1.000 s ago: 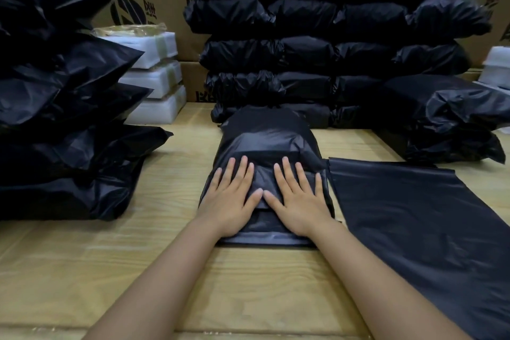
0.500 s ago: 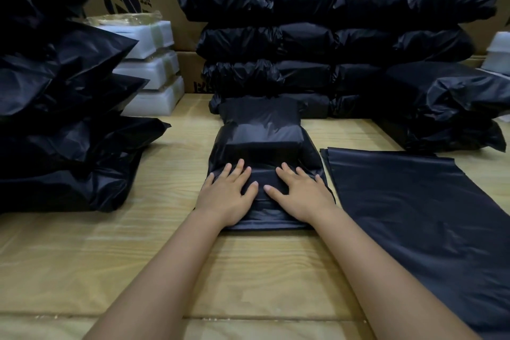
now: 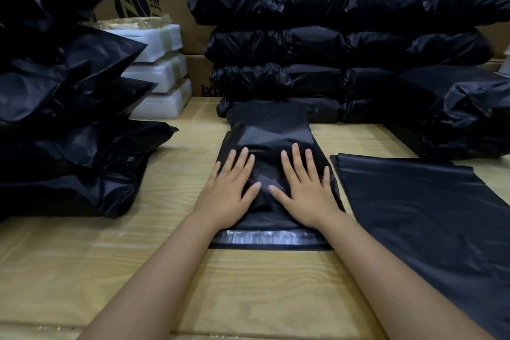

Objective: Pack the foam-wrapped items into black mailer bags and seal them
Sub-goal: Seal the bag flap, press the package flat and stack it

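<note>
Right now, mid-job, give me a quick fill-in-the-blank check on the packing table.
1. The left hand and right hand press flat on the filled mailer bag, which is ___ in colour.
2. The flat empty bags lie on the table to the filled bag's ___.
3. The white foam-wrapped items at back left stand ___ high.
4. The adhesive strip along the bag's near edge is ___ in colour.
Missing words: black; right; three; grey.
</note>
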### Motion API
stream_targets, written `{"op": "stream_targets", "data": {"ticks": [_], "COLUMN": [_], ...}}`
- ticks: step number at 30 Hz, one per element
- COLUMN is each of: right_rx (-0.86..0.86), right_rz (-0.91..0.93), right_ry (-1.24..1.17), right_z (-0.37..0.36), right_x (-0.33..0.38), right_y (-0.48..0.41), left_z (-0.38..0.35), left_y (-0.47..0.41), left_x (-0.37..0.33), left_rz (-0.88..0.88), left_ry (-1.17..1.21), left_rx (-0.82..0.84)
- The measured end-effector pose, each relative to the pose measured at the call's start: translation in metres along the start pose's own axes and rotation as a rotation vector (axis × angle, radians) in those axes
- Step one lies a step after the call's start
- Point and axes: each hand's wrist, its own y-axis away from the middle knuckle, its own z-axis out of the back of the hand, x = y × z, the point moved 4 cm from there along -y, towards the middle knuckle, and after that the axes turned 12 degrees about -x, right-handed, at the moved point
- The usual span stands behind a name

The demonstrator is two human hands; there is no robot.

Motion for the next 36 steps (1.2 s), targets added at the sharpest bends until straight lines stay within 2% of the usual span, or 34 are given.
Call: {"op": "stream_targets", "data": {"ticks": [5,12,21,22,24,26,27,30,34,36], "right_rx": [0.116,0.152,0.292,0.318,0.319,0.257,0.245,0.293,0.288,0.295], "right_rz": [-0.026,-0.052,-0.058,-0.074,-0.114,-0.149,-0.160,-0.173,-0.182,-0.183], "right_ry": [0.041,0.038,0.006,-0.008,-0.022,0.039,0.078,0.086,0.075,0.074], "right_z": [-0.005,-0.005,0.006,0.008,0.011,0.014,0.015,0.013,0.013,0.013], "right_x": [-0.002,-0.001,-0.001,-0.001,-0.001,0.000,0.001,0.001,0.000,0.001], "right_y": [-0.001,0.003,0.015,0.021,0.031,0.039,0.041,0.042,0.043,0.044], "left_z": [-0.009,-0.011,-0.006,-0.001,0.016,0.032,0.037,0.041,0.050,0.055], "left_y": [-0.001,0.001,0.011,0.013,0.013,0.012,0.012,0.013,0.021,0.034], "left_x": [0.005,0.006,0.010,0.012,0.016,0.027,0.031,0.041,0.051,0.052], "left_rz": [0.057,0.101,0.048,0.030,0.065,0.270,0.398,0.627,0.683,0.693], "left_ry": [-0.053,-0.063,0.034,0.094,0.255,0.343,0.359,0.424,0.384,0.503], "left_rx": [0.080,0.150,0.249,0.230,0.040,-0.175,-0.201,-0.078,0.224,0.324]}}
